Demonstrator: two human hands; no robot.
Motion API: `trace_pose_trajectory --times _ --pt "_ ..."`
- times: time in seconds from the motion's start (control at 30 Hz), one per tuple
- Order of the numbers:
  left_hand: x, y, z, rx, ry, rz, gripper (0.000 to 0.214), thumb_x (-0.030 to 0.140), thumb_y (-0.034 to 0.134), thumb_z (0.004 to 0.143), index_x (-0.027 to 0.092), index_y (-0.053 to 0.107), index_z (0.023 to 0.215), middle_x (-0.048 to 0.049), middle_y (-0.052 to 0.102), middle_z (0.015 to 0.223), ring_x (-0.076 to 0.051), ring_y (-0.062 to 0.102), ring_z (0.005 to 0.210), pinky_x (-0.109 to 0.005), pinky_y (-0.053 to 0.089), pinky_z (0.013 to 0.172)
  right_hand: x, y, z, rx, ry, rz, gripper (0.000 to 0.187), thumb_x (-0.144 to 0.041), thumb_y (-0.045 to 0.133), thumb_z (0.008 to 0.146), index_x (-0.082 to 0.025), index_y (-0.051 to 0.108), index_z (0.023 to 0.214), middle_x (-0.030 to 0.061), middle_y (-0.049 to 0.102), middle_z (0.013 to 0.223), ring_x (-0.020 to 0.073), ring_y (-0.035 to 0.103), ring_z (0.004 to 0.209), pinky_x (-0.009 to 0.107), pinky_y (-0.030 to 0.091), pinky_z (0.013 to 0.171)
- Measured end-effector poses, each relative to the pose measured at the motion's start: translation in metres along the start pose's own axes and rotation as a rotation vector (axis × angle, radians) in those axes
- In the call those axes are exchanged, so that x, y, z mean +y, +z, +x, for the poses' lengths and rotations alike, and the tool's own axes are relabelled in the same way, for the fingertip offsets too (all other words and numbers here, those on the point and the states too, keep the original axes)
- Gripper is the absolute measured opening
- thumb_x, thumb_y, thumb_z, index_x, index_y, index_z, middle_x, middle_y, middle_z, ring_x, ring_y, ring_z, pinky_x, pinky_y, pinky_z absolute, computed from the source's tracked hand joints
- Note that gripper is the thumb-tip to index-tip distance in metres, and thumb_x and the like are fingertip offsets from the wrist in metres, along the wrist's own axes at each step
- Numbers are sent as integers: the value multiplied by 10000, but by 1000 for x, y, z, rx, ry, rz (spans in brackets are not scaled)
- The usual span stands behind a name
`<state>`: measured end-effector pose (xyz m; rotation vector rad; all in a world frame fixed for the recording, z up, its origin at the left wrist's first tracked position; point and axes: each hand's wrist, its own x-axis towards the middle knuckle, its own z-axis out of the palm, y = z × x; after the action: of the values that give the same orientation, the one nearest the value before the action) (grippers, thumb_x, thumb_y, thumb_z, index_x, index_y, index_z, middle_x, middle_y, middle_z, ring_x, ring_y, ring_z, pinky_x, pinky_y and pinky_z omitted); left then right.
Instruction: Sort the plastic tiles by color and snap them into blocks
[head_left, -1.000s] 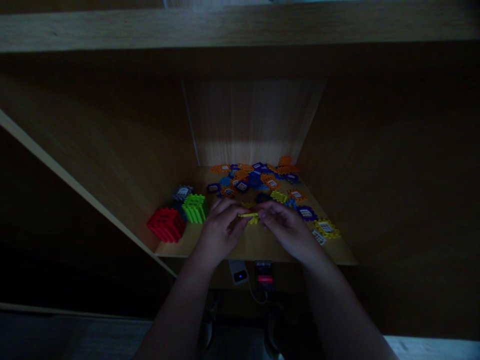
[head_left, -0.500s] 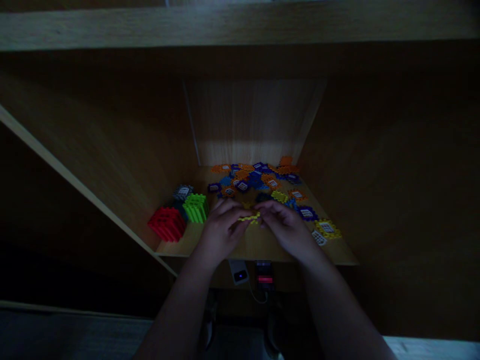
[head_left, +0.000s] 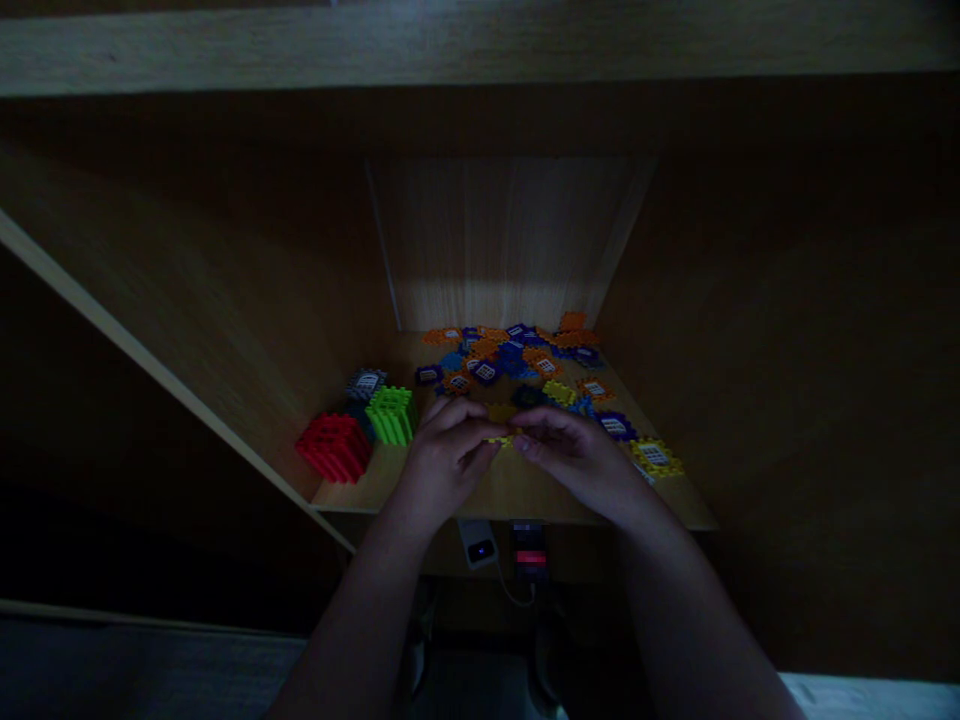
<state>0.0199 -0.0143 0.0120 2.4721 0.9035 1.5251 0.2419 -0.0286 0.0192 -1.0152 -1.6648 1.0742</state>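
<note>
Between my two hands are yellow interlocking building tiles (head_left: 501, 412) with notched edges, partly hidden by the fingers; how many there are I cannot tell. My left hand (head_left: 451, 450) is closed on their left side, thumb below and fingers above. From the right, my right hand (head_left: 570, 447) pinches the same yellow tiles. Left of my left hand stands a stack of green tiles (head_left: 391, 416), with a stack of red tiles (head_left: 334, 448) beside it nearer the shelf edge. A yellow tile with a white window (head_left: 655, 457) lies to the right of my right hand.
Orange, blue and purple tiles (head_left: 517, 352) lie scattered at the back of the wooden shelf (head_left: 517, 495). Side walls and a board above (head_left: 480, 45) enclose it. Below the front edge are a white device (head_left: 478, 545) and a phone-like device (head_left: 529, 552) with a cable.
My right hand has shifted slightly left and turned flatter, its fingers closer to my left hand. The yellow tiles have tilted, showing more of their face behind the fingers.
</note>
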Motion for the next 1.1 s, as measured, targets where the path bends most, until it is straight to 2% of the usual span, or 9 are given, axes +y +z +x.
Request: trace_pose_trajectory --times 0.07,0.17,0.27,0.33,0.43,0.57,0.8,1.1 --pt "1 -1 1 -1 -47 -5 188 187 788 984 271 770 1151 -54 721 1125 -239 681 1084 -406 567 940 1 -2 0 28 0 -15 289 -517 770 960 -279 779 1124 29 800 1051 220 729 948 365 588 842" --pt "0 -1 2 -32 -143 -25 445 265 881 919 285 684 1318 -79 716 1302 -287 659 1256 -483 543 1079 7 -5 1 128 -19 -81 305 -516 768 961 -279 773 1153 31 806 1042 224 739 916 368 591 827" --pt "-5 3 2 -111 -223 -41 663 260 933 861 288 594 1429 -97 675 1439 -311 613 1369 -520 504 1165 12 -7 5 213 -80 -256 271 -486 762 970 -281 780 1147 36 809 1030 235 737 900 388 580 847" --pt "-9 6 1 -149 -267 -33 723 252 940 847 279 562 1463 -111 657 1473 -323 605 1395 -535 498 1184 13 -7 7 223 -134 -369 223 -442 748 983 -290 778 1142 46 812 1107 252 743 970 411 571 911" --pt "-15 10 -2 -157 -325 -22 724 235 916 862 260 540 1481 -126 657 1479 -334 616 1400 -548 506 1185 15 -6 9 211 -179 -442 182 -387 718 1006 -298 755 1160 53 802 1224 272 740 1119 439 550 1020" --pt "-17 11 -4 -171 -366 -28 696 243 875 904 241 521 1503 -132 666 1497 -327 634 1399 -547 508 1194 18 -4 9 208 -183 -488 240 -362 678 1029 -289 710 1256 71 784 1304 284 719 1227 466 530 1091" --pt "-16 10 -3 -165 -397 -34 624 230 843 922 234 548 1472 -129 683 1486 -321 644 1408 -544 517 1199 17 -3 9 175 -185 -494 257 -355 663 1036 -294 690 1284 68 779 1321 283 716 1244 470 527 1111" --pt "-20 13 -6 -155 -364 -71 552 229 811 952 233 564 1446 -133 689 1480 -312 653 1405 -551 510 1209 18 -1 7 162 -190 -474 270 -354 671 1036 -312 679 1302 53 769 1342 279 708 1269 470 519 1127"
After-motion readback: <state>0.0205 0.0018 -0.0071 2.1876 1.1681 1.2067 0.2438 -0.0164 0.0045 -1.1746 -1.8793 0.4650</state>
